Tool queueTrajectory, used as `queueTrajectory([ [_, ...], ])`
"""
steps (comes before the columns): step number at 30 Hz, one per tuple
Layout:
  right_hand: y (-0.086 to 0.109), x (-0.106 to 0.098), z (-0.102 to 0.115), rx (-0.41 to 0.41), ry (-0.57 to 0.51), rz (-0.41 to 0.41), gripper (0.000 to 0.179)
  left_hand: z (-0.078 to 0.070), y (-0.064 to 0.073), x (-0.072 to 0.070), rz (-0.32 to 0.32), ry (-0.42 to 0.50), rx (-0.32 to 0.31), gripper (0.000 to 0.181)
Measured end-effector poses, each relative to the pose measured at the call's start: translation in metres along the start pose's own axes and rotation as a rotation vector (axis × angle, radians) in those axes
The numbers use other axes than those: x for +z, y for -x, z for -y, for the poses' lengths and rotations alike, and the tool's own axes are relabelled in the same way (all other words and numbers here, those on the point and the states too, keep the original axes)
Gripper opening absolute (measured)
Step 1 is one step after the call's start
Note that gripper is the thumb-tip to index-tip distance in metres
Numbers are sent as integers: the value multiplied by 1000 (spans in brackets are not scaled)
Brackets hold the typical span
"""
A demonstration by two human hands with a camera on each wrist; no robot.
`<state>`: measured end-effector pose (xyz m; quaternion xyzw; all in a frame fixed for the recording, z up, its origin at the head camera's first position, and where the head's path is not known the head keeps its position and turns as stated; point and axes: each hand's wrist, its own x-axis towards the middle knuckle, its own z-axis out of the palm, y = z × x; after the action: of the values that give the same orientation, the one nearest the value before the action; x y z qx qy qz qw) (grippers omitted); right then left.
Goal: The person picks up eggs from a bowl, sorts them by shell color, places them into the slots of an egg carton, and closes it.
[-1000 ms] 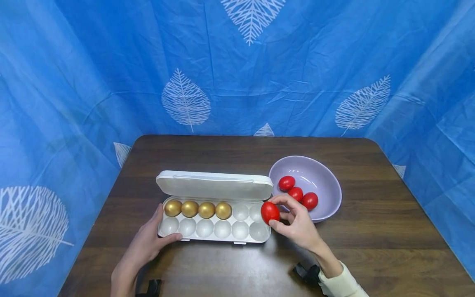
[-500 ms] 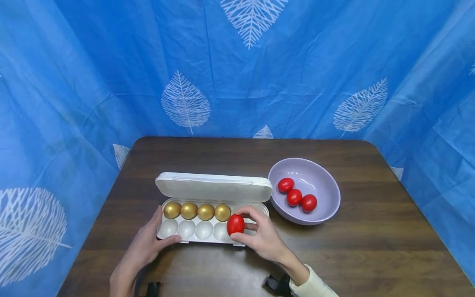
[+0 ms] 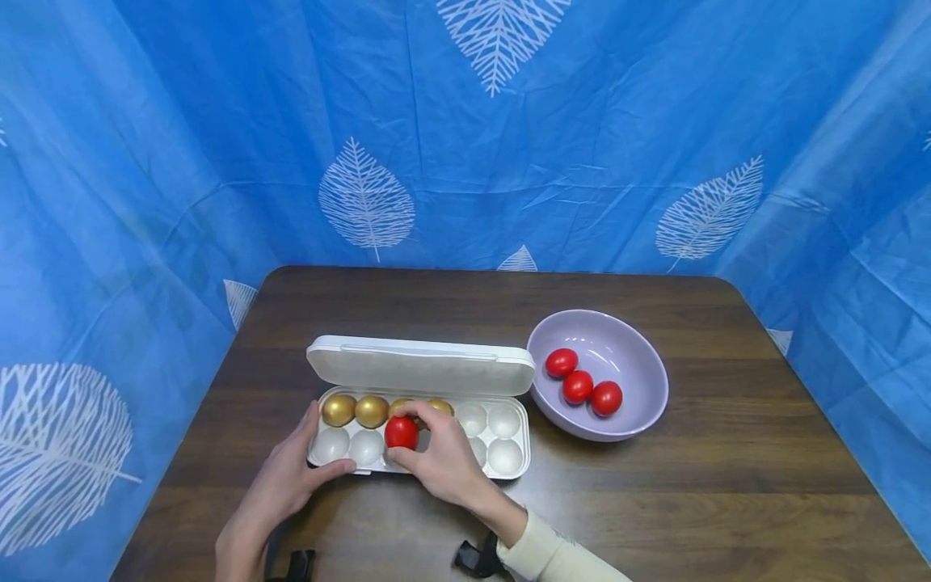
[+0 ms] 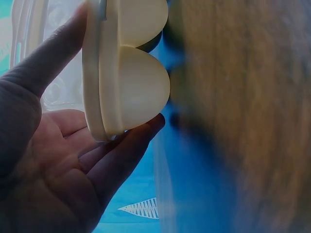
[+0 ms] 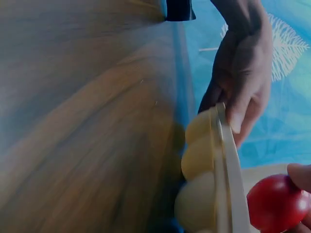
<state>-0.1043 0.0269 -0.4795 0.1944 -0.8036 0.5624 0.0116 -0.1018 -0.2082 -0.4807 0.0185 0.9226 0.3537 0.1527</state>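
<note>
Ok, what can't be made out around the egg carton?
Head: third gold egg from left, partly behind the red egg and right hand.
Head: the red egg's underside, facing away.
Left wrist: far end of the carton, beyond the top edge.
Left wrist: table detail, blurred.
Right wrist: most of the right hand, beyond the right edge.

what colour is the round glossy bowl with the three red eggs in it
The round glossy bowl is pale purple, best seen in the head view.
</note>
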Motion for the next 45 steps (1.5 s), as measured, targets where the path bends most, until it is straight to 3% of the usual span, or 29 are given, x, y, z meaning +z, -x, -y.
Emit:
queueTrajectory([
  [5,-14,21,3,-10,19,27,41,1,-1,0,7,15,-2,122],
  [13,-27,51,-1,-149,191,51,38,3,1,-1,-6,42,22,119],
  [21,-32,64,0,-125,267,85,36,3,-1,-1,24,43,16,110],
  [28,-39,70,-1,-119,268,130,35,4,-1,0,17,26,25,109],
  [35,-43,78,-4,-57,168,161,22,7,0,-2,-4,3,65,104],
  [45,-40,76,-9,-81,91,172,23,7,-1,1,-8,2,58,103],
])
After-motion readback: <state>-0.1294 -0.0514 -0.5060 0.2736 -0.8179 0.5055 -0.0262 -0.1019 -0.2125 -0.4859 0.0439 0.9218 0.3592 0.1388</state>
